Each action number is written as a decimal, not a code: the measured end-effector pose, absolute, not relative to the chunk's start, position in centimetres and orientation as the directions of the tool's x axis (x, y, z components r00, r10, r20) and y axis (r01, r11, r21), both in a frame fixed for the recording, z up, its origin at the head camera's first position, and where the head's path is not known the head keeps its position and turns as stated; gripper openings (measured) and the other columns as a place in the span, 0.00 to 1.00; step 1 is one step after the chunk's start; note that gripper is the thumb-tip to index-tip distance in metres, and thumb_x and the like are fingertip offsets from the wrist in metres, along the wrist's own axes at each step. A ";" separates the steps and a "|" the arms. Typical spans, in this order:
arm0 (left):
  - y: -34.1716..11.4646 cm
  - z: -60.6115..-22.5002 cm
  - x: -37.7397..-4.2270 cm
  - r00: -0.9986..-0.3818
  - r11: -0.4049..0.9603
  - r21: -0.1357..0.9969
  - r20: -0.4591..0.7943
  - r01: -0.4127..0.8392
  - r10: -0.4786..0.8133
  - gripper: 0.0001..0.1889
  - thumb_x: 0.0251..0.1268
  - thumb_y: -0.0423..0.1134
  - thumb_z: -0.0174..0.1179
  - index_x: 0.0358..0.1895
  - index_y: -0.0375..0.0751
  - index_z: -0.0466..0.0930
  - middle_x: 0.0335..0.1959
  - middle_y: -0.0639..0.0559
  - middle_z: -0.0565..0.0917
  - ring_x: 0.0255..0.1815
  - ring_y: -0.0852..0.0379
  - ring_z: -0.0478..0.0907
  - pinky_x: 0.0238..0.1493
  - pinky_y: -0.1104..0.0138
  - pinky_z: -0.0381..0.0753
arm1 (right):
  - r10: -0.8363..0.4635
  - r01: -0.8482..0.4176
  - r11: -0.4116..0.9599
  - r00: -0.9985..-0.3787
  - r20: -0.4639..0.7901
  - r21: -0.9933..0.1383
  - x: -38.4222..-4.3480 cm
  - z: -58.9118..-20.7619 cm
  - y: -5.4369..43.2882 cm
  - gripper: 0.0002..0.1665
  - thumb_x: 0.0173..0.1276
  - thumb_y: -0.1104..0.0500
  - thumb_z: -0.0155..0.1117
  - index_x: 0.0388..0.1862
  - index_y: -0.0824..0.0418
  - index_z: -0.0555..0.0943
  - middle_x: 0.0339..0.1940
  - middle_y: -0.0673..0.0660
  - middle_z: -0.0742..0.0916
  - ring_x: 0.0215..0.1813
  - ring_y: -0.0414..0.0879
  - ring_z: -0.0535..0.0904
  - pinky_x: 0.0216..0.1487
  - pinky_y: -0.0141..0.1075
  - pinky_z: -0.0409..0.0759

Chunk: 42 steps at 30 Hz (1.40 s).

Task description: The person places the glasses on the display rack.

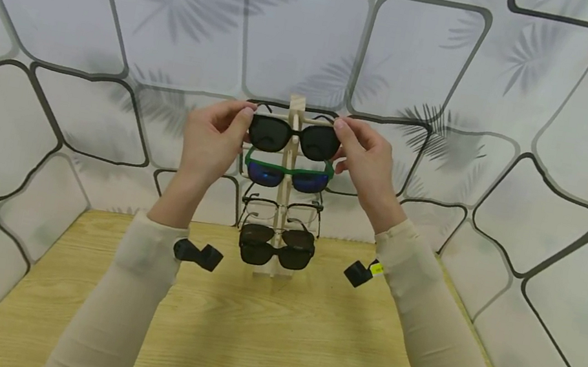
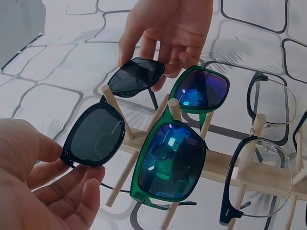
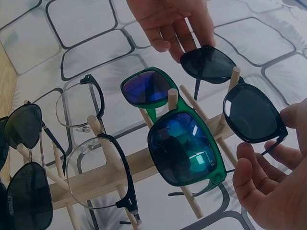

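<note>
Black sunglasses (image 1: 270,134) sit at the top peg level of a wooden eyewear stand (image 1: 298,104), lenses facing me. My left hand (image 1: 211,141) pinches their left hinge corner between thumb and fingers; the left wrist view shows the thumb at the frame's end. At the opposite corner, my right hand (image 1: 369,165) pinches the frame in the same way, as the right wrist view confirms. Just below hang green-framed sunglasses (image 1: 265,174) with blue mirrored lenses, apart from the thumbs.
Lower on the stand are half-rim clear glasses (image 1: 263,207), brown-lensed sunglasses (image 1: 260,232) and large black sunglasses (image 1: 258,254). The stand's base rests on a wooden tabletop (image 1: 255,334). Patterned white panels (image 1: 194,15) enclose the back and sides.
</note>
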State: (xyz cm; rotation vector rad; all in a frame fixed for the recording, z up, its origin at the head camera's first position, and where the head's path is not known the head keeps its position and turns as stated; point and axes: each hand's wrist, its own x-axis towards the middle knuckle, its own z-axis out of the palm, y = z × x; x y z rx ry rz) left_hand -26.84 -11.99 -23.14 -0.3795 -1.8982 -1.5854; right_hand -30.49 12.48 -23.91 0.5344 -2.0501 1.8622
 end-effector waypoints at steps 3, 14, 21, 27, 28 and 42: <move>-12.0 -23.2 -26.8 -0.765 0.240 0.781 0.619 0.577 -0.175 0.13 0.78 0.34 0.60 0.55 0.32 0.89 0.36 0.33 0.89 0.21 0.71 0.80 0.25 0.75 0.77 | -0.060 -0.471 0.076 -0.882 0.468 -0.879 -30.4 -24.0 12.4 0.26 0.82 0.50 0.62 0.69 0.65 0.81 0.37 0.45 0.86 0.30 0.41 0.81 0.27 0.30 0.81; -12.1 -23.5 -26.9 -0.766 0.217 0.780 0.622 0.586 -0.165 0.14 0.79 0.34 0.59 0.56 0.30 0.88 0.37 0.34 0.90 0.21 0.71 0.80 0.25 0.76 0.77 | -0.066 -0.485 0.090 -0.874 0.481 -0.870 -30.2 -23.9 12.5 0.27 0.82 0.49 0.60 0.70 0.65 0.80 0.38 0.46 0.86 0.30 0.41 0.81 0.28 0.30 0.81; -12.2 -23.6 -26.8 -0.774 0.222 0.786 0.612 0.576 -0.159 0.14 0.80 0.34 0.58 0.57 0.32 0.88 0.40 0.31 0.90 0.22 0.71 0.80 0.26 0.75 0.78 | -0.067 -0.481 0.087 -0.877 0.476 -0.873 -30.2 -23.8 12.3 0.25 0.82 0.50 0.61 0.70 0.63 0.81 0.39 0.45 0.86 0.30 0.41 0.81 0.28 0.30 0.81; -12.3 -23.6 -26.9 -0.789 0.240 0.799 0.593 0.551 -0.163 0.14 0.80 0.36 0.58 0.57 0.35 0.89 0.38 0.33 0.89 0.23 0.70 0.81 0.28 0.75 0.79 | -0.067 -0.484 0.080 -0.875 0.480 -0.871 -30.2 -23.8 12.5 0.27 0.83 0.50 0.60 0.72 0.64 0.79 0.39 0.46 0.86 0.30 0.41 0.82 0.28 0.30 0.81; -12.3 -23.6 -26.9 -0.792 0.242 0.802 0.588 0.545 -0.165 0.14 0.80 0.37 0.58 0.57 0.35 0.89 0.38 0.33 0.89 0.24 0.69 0.81 0.28 0.75 0.79 | -0.069 -0.482 0.078 -0.876 0.478 -0.873 -30.1 -23.8 12.5 0.27 0.83 0.50 0.60 0.72 0.63 0.79 0.40 0.46 0.86 0.30 0.41 0.82 0.28 0.30 0.81; -13.9 -24.9 -25.6 -0.805 0.316 0.808 0.566 0.498 -0.177 0.16 0.81 0.39 0.57 0.63 0.38 0.86 0.46 0.34 0.88 0.37 0.66 0.85 0.40 0.75 0.85 | -0.044 -0.427 0.074 -0.904 0.424 -0.901 -29.9 -25.6 14.5 0.25 0.82 0.47 0.60 0.68 0.60 0.80 0.46 0.48 0.86 0.32 0.40 0.85 0.31 0.32 0.83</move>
